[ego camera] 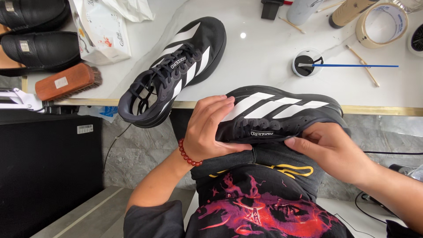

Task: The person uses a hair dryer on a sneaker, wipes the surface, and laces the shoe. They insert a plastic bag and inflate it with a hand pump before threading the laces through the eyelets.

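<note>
A black sneaker with white stripes (pixel 277 112) lies on its side over my lap, at the edge of the white table (pixel 264 57). My left hand (pixel 207 130), with a red bead bracelet on the wrist, grips its heel end. My right hand (pixel 330 147) pinches the shoe near its tongue and laces, thumb on the upper. The matching second sneaker (pixel 176 66) rests on the table to the upper left, its heel hanging over the gold-trimmed edge, with no hand touching it.
A wooden shoe brush (pixel 66 81) and two black leather shoes (pixel 35 48) lie at the far left. A white bag (pixel 103 31), a tape roll (pixel 381 24), a small black pot with a blue stick (pixel 306 64), cans and wooden sticks stand at the back.
</note>
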